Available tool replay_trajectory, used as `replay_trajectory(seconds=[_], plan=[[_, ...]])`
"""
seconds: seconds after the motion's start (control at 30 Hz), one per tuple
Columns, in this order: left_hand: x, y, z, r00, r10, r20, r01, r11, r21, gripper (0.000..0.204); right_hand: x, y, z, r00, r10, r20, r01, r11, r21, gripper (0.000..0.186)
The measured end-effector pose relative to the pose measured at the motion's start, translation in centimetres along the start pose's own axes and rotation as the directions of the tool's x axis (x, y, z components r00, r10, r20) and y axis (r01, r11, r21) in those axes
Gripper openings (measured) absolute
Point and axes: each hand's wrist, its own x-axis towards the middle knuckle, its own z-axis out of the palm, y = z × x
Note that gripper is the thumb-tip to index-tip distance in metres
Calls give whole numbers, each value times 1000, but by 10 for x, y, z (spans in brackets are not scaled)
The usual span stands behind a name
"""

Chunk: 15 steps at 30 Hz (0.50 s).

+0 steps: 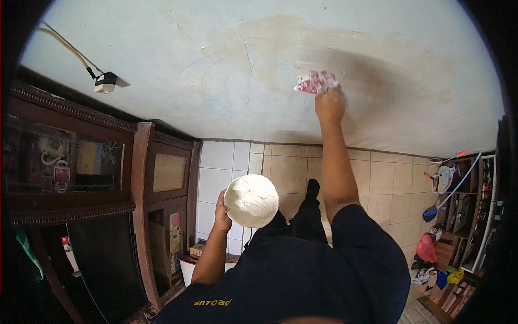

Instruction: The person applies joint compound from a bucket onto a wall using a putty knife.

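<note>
My left hand point(222, 212) grips the side of a round white bowl point(230, 186). A thick white paste point(252, 201) fills the bowl, its surface uneven. With my arm stretched forward, my right hand point(330, 105) is closed on a red putty spreader point(310, 82) smeared with white paste. The spreader is at the pale wall point(216, 65), and its upper edge looks blurred; whether it touches the wall I cannot tell. Around it the wall has a beige, damp-looking patch point(270, 32) and thin dark scratch lines.
On the left stands a dark wooden cabinet point(139, 189) with glass panes. A socket box point(105, 82) with a cord is on the wall at upper left. To the right are shelves point(464, 216) with bags and loose items. Tiled floor point(288, 167) lies below the wall.
</note>
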Motion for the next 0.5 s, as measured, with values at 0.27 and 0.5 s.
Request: replay_trajectory(seconds=[0.27,0.5], plan=[[0,0,-1,1000,-3,26,2,1000,17,74,-82,112,72,920,45,389,-27,998,-51,31],[-2,6,2,999,4,51,-4,1000,-5,74,-34,27,-21,997,-76,18,67,949,307,30]])
